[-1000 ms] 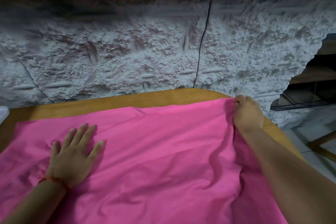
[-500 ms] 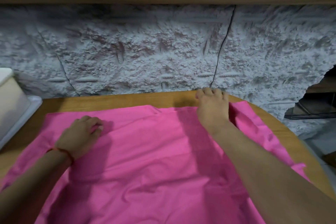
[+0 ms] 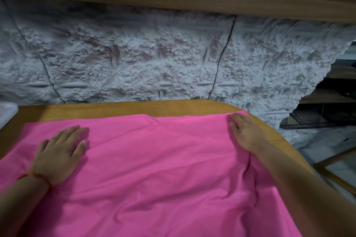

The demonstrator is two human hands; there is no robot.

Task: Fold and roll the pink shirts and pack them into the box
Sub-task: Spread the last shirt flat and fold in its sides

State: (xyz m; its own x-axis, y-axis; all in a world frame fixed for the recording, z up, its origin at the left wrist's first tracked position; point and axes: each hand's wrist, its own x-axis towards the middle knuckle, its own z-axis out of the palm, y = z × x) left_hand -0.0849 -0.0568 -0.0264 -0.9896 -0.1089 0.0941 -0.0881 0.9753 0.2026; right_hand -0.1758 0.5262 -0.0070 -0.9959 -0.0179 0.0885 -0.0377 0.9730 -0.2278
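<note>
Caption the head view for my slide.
Left hand and right hand rest flat on pink shirt spread over table.

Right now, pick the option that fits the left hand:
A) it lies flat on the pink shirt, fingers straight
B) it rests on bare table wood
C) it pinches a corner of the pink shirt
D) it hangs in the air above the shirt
A: the left hand lies palm down on the pink shirt, fingers extended and gripping no cloth.

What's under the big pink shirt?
The pink shirt lies on the wooden table, whose far edge shows. The left hand and right hand rest flat on top. Anything else beneath the cloth is covered.
</note>
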